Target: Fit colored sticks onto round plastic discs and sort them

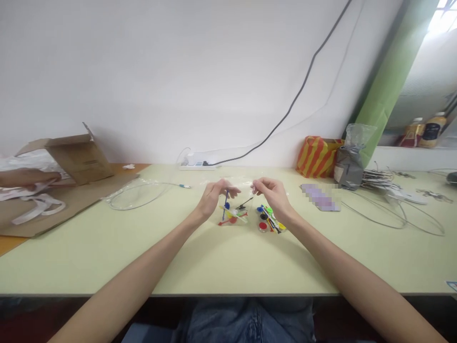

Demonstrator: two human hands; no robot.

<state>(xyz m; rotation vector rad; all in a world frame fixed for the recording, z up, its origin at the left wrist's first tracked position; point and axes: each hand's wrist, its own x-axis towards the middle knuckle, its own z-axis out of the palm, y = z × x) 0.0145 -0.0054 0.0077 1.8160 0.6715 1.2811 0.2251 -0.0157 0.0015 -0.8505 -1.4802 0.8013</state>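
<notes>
Between my hands a clear plastic bag [243, 183] is held up over the table, with small plastic pieces in red, yellow, blue and black in its lower part. My left hand [213, 196] has its fingers closed at the bag's left side, beside a long blue plastic piece [226, 205]. At the other side, the thumb and fingertips of my right hand [273, 193] pinch the bag's upper edge. Below my right hand lies a second group of coloured plastic pieces [270, 219], with a round red one [263, 226] at its front. What these pieces are is too small to tell.
At the left, another person's hand [30, 177] is over white material beside a cardboard box [80, 157]. A bagged cable [139, 202] lies left of my hands. Behind are a power strip [197, 166], a striped bag [316, 156], a purple packet [320, 197] and loose cables [389, 225].
</notes>
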